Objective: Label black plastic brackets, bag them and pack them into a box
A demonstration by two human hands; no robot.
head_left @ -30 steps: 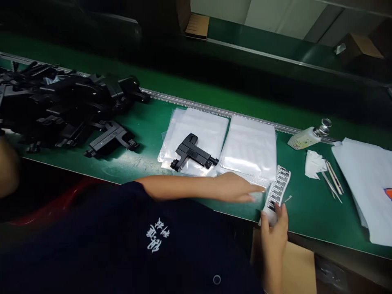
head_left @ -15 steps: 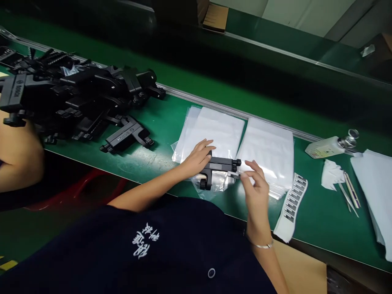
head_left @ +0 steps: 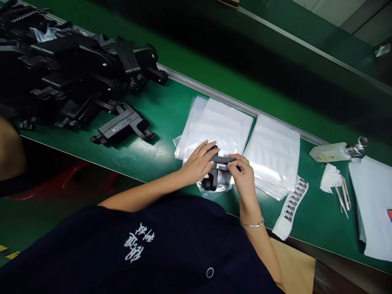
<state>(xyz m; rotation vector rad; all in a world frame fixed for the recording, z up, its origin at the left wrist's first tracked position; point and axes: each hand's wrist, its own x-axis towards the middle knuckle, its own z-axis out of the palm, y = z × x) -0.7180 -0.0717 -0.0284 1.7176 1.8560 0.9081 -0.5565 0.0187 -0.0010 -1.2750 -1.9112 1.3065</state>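
A black plastic bracket lies on the clear plastic bags in front of me, with a clamp-like arm pointing towards me. My left hand grips its left end, thumb on the near side and fingers across the top. At the bracket's flat face, my right hand pinches the right end of a small white label. Whether the label is fully stuck down I cannot tell. Beside the right forearm lies a strip of printed labels. Another black bracket, marked BOSCH, rests to the left.
Many more black brackets are heaped at the left. Two stacks of clear bags lie at the bench's middle. To the right are a pump bottle, crumpled tissue, tweezers and white sheets. Another person's arm shows at left.
My right hand has moved left, bringing the label from beside the bracket onto its face. My left hand keeps its hold on the bracket. The view has shifted slightly.
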